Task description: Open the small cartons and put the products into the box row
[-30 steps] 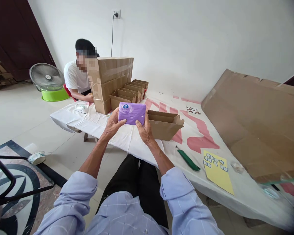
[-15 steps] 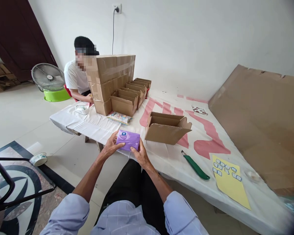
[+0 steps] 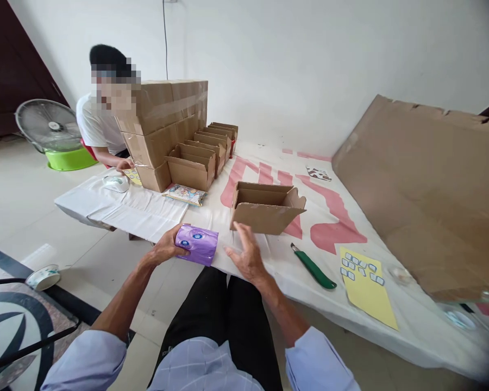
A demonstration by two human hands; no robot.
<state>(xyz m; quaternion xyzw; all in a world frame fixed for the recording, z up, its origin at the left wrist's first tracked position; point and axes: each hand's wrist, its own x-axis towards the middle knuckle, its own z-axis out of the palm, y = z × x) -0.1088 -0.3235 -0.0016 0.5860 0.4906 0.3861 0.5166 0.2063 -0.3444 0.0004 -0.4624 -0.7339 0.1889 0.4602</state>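
My left hand (image 3: 167, 247) grips the left end of a purple tissue pack (image 3: 199, 245) with a blue round logo, at the table's front edge. To its right, my right hand (image 3: 248, 254) is off the pack, its thumb and fingers apart. Just beyond those fingers stands an open cardboard box (image 3: 264, 217) with a divider-like panel inside. A green utility knife (image 3: 313, 266) lies to the right of my right hand, blade end pointing away from me. Further back, a flat printed packet (image 3: 185, 194) rests before the row of small boxes.
Stacked taped cartons (image 3: 155, 141) stand at back left, beside several open boxes (image 3: 191, 165). A co-worker in a white shirt (image 3: 106, 127) sits behind them. A yellow sheet with stickers (image 3: 369, 293) lies right. A large cardboard sheet (image 3: 424, 201) leans at far right.
My right hand has let go of the tissue pack and moved right towards the open box. The pack, lowered from chest height, has turned in my left hand. The view has shifted slightly.
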